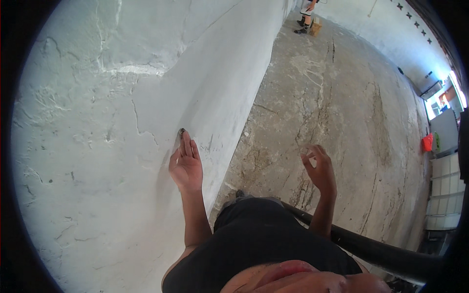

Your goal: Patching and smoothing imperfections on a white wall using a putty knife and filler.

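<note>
My left hand (186, 168) is raised beside the cracked white wall (107, 171), its palm turned up toward me and its fingers stretched out. At its fingertips is a small dark spot or piece (182, 131); I cannot tell whether it is on the wall or against the fingers. My right hand (321, 171) hangs in the air over the concrete floor (278, 146), away from the wall. Its fingers are loosely bent, with a gap between thumb and fingers and nothing visible in them.
A thick black pipe or pole (371, 249) slants behind my right arm. At the far end stands another person (305, 19) by a brown box (316, 27). Along the right side are a red item (427, 142) and a pale caged container (445, 195). Long cracks run through the floor.
</note>
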`<state>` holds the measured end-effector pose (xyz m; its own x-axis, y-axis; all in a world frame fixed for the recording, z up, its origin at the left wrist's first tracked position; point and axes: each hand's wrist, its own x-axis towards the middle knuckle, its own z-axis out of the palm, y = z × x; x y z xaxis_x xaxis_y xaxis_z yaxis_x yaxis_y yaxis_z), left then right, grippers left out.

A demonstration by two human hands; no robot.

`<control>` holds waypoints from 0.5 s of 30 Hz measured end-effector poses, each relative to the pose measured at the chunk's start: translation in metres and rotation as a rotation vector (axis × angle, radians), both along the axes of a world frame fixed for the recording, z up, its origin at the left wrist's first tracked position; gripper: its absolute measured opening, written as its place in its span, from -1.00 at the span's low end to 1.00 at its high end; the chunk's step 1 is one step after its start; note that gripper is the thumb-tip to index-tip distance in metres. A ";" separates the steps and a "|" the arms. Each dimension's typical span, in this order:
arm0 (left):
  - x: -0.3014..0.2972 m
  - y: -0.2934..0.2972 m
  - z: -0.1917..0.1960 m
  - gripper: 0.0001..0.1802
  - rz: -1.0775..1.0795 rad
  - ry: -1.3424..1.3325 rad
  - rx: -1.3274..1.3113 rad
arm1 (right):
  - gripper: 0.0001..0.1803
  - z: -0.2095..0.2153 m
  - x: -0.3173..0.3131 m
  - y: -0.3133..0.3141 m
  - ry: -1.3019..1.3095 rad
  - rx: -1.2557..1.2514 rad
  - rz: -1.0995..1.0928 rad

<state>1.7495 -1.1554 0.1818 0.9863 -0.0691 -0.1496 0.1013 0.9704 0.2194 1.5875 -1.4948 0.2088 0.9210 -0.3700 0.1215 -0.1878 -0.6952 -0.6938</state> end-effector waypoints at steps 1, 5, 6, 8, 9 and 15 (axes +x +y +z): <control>-0.005 0.003 -0.003 -0.46 0.001 0.006 0.016 | -0.60 -0.001 0.000 -0.001 0.005 -0.015 -0.023; -0.028 0.013 0.001 -0.46 0.025 0.012 0.069 | -0.63 -0.004 0.000 -0.005 0.018 -0.021 -0.048; -0.032 0.017 0.002 -0.43 0.023 0.012 0.040 | -0.64 -0.007 -0.002 -0.008 0.024 -0.039 -0.049; -0.037 0.026 0.006 -0.40 0.034 0.014 0.012 | -0.64 -0.007 -0.001 -0.005 0.031 -0.058 -0.038; -0.037 0.030 0.009 -0.40 0.016 0.025 0.021 | -0.64 -0.004 -0.001 -0.001 0.047 -0.051 -0.049; -0.013 0.023 0.001 -0.50 -0.049 -0.001 0.072 | -0.63 -0.005 0.002 0.007 0.112 -0.057 0.010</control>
